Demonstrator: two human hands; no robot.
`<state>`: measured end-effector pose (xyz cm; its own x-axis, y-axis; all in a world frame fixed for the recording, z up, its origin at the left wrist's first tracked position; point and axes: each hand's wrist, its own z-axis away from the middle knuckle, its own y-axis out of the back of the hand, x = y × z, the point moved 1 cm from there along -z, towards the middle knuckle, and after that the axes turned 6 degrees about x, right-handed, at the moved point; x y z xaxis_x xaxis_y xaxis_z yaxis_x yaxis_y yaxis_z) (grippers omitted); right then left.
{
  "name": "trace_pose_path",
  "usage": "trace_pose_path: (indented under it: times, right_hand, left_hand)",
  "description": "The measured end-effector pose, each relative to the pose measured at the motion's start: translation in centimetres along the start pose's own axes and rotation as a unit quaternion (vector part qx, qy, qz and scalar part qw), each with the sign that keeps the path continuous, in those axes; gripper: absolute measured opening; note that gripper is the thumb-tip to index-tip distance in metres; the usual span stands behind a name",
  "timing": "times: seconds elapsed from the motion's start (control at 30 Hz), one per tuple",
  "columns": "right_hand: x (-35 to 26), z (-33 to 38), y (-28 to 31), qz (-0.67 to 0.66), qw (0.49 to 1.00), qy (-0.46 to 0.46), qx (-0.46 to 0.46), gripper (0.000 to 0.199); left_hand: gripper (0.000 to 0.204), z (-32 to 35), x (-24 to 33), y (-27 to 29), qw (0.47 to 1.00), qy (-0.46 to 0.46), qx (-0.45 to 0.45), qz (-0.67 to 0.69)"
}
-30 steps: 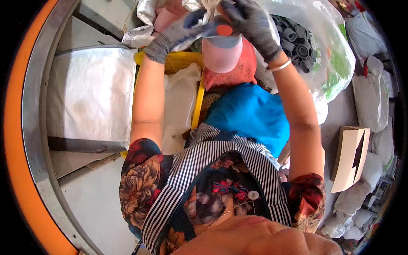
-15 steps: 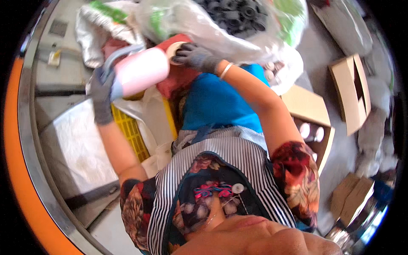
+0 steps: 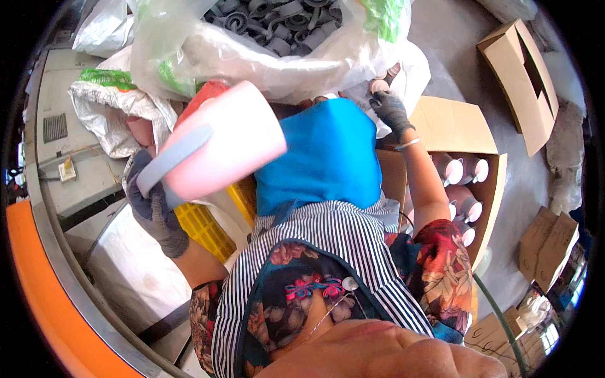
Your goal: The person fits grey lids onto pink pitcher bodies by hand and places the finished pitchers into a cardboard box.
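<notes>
My left hand (image 3: 154, 208), in a dark grey glove, is closed around the grey handle and grey end of a pink cylindrical jug (image 3: 230, 142). The jug is tilted, its wide pink end raised to the right above my lap. My gloved right hand (image 3: 392, 112) reaches into a white plastic bag (image 3: 413, 72) beyond my right knee. Its fingers are slightly bent, with the tips at a round pinkish piece (image 3: 379, 86). More such pieces lie beside it in the bag. Whether the fingers have gripped one is hard to see.
A large clear bag of dark grey plastic parts (image 3: 277, 25) stands ahead. To my right, an open cardboard box (image 3: 454, 116) holds several pink bottle-like pieces. A yellow crate (image 3: 205, 230) is beside my left leg. Another carton (image 3: 520, 85) lies farther right on the floor.
My right hand has left the jug's end and moved right to the white bag. My left hand has come nearer with the jug, whose pink end now tilts up.
</notes>
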<state>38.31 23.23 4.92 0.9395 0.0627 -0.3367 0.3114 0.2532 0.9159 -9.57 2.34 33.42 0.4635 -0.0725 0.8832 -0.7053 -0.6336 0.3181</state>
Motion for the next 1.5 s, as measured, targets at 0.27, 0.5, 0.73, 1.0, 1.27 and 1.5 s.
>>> trace_pose_path:
  times: [0.27, 0.5, 0.73, 1.0, 1.27, 1.5]
  right_hand:
    - [5.1, -14.6, -11.9, 0.173, 0.964, 0.043, -0.196, 0.046]
    - [7.3, -15.6, -13.7, 0.163, 0.974, 0.035, -0.157, 0.046]
    - [4.1, -11.0, -7.3, 0.116, 0.989, 0.076, -0.041, 0.046]
    - [-2.2, 3.1, 12.0, 0.001, 0.987, 0.147, 0.066, 0.051]
    - [-22.1, 11.6, 23.7, -0.297, 0.832, 0.408, 0.232, 0.067]
    - [-31.5, 14.0, 23.6, -0.049, 0.763, 0.627, 0.150, 0.066]
  left_hand:
    - [0.017, -1.5, 6.3, -6.7, 0.894, -0.239, -0.153, -0.347]
    - [0.014, 0.1, 5.4, -6.9, 0.968, -0.075, -0.118, -0.208]
    - [0.061, -0.1, 10.5, -4.8, 0.932, 0.011, -0.310, -0.187]
    - [0.054, 3.5, 0.5, -4.2, 0.956, -0.163, 0.026, -0.243]
    - [0.039, 5.6, -1.6, -3.1, 0.996, 0.029, 0.070, 0.038]
    - [0.045, 8.1, 0.0, -4.7, 0.996, -0.081, -0.045, -0.018]
